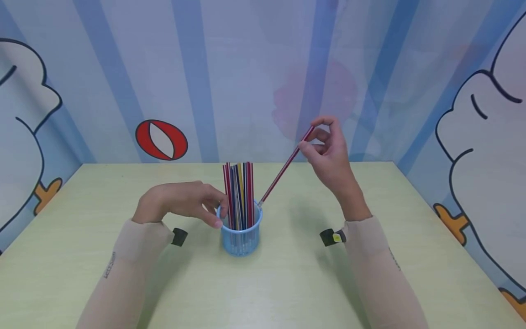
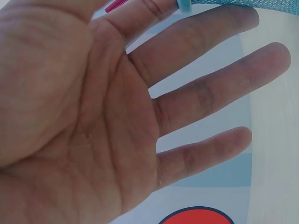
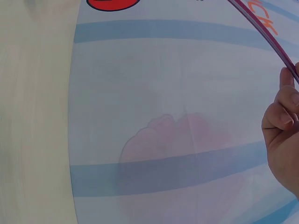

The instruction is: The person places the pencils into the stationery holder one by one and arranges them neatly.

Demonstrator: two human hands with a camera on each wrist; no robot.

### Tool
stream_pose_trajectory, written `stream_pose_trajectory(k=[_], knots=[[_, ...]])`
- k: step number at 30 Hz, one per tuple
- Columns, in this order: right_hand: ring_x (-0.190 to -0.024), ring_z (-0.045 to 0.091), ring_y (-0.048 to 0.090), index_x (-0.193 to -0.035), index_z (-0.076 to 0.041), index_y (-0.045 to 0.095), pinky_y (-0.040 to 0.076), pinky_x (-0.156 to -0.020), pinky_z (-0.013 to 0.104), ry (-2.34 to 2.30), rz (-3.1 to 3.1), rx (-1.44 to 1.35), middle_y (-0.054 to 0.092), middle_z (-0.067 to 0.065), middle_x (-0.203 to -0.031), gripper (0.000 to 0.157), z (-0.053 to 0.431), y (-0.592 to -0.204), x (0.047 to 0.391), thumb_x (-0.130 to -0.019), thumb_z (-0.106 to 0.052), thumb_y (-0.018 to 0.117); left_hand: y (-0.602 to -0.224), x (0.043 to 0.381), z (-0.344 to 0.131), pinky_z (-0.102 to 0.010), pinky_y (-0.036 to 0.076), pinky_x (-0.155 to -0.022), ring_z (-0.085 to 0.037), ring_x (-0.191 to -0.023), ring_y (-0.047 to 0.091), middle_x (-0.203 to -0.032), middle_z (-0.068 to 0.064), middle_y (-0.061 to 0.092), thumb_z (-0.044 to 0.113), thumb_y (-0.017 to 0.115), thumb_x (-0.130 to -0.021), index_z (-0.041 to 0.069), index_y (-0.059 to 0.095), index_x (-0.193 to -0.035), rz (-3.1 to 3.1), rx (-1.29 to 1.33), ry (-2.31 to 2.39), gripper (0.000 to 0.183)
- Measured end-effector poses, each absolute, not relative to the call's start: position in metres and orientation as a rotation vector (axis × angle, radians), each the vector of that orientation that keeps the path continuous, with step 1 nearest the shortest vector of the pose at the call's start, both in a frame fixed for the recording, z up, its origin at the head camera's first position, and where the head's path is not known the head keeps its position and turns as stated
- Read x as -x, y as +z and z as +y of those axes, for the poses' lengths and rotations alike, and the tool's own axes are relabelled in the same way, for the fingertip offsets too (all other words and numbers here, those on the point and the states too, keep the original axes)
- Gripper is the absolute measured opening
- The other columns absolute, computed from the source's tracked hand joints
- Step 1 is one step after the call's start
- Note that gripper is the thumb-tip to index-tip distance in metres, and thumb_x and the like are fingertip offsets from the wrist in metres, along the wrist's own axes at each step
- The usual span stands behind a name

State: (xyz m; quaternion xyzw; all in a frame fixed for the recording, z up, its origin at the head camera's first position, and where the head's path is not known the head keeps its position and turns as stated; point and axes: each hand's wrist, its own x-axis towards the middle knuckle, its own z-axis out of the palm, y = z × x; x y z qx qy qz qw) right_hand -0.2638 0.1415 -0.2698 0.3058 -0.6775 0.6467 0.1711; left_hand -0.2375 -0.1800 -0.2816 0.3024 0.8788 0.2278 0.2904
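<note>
A light blue mesh pencil cup (image 1: 240,244) stands on the table, holding a bundle of thin pencils (image 1: 239,196) in dark red, dark blue and yellow. My left hand (image 1: 185,198) pinches the cup's left rim between thumb and index finger. In the left wrist view, the other fingers of that hand (image 2: 117,107) stretch out below the mesh. Up and right of the cup, my right hand (image 1: 332,160) pinches a dark red pencil (image 1: 285,168) near its upper end. This pencil slants down to the left, its silvery lower end at the cup's right rim.
The pale green tabletop (image 1: 263,292) meets a blue striped backdrop (image 1: 246,82) along its far edge. Printed on the backdrop are a red and white ball (image 1: 141,139) and large white cartoon figures at both sides. Each wrist carries a small black camera (image 1: 179,236).
</note>
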Motion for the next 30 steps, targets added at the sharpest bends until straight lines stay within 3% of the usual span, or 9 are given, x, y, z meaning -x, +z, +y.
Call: stream_pose_trajectory(k=[6,13,20,30], knots=[[-0.042,0.013,0.038,-0.122,-0.009,0.041,0.031,-0.048,0.027,1.840,-1.916,-0.863,0.057,0.007,-0.088,0.034,0.141,-0.269,0.263,-0.095,0.002,0.060,-0.282,0.238,-0.180,-0.046,0.050,-0.096,-0.023,-0.115,0.062,-0.122,0.000,0.066,0.029,0.076,-0.090,0.020,0.065,-0.098,2.346,-0.782,0.608,0.017],[-0.056,0.020,0.059,-0.125,-0.012,0.041,0.043,-0.057,0.028,1.781,-2.098,-0.920,0.058,0.013,-0.093,0.035,0.128,-0.277,0.265,-0.097,-0.004,0.061,-0.282,0.239,-0.181,-0.046,0.050,-0.096,-0.024,-0.115,0.062,-0.122,0.000,0.066,0.030,0.076,-0.090,0.021,0.064,-0.098,2.353,-0.774,0.590,0.017],[-0.048,0.020,0.039,-0.127,-0.014,0.042,0.041,-0.052,0.029,1.669,-2.246,-1.019,0.061,0.012,-0.096,0.036,0.109,-0.290,0.264,-0.098,-0.008,0.062,-0.284,0.240,-0.181,-0.046,0.049,-0.097,-0.024,-0.115,0.062,-0.121,-0.001,0.067,0.029,0.076,-0.090,0.021,0.064,-0.098,2.345,-0.784,0.599,0.017],[-0.048,0.019,0.039,-0.127,-0.014,0.045,0.040,-0.051,0.028,1.494,-2.394,-1.116,0.064,0.009,-0.095,0.034,0.088,-0.304,0.263,-0.098,-0.008,0.062,-0.285,0.241,-0.181,-0.047,0.049,-0.098,-0.024,-0.115,0.063,-0.123,-0.002,0.066,0.031,0.076,-0.090,0.016,0.066,-0.103,2.331,-0.787,0.623,0.022]])
